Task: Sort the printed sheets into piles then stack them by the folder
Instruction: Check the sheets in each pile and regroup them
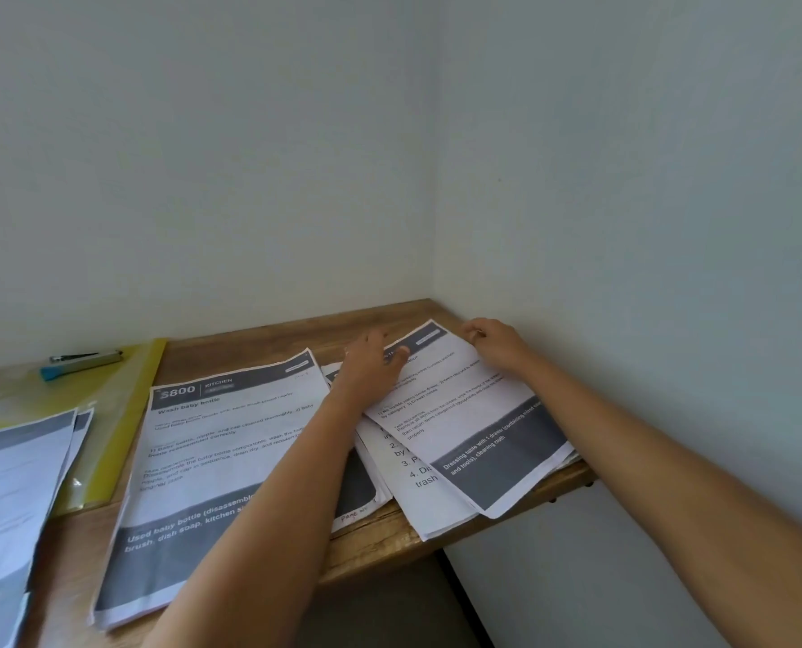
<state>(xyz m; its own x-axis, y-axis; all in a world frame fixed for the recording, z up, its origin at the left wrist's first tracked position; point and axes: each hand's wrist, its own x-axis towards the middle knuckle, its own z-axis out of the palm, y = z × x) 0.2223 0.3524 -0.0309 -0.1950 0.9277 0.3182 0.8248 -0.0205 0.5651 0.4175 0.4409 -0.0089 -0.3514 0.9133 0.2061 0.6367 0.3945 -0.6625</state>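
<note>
My left forearm (268, 507) hides the five o'clock corner of the kitchen sheet (212, 441), and my left hand (371, 367) covers the header of the top sheet (473, 413) at two o'clock. The pile (11, 498) at nine o'clock runs off the left edge. Fine print is unreadably small.

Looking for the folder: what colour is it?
Translucent yellow folder, seen best in the head view.
</note>
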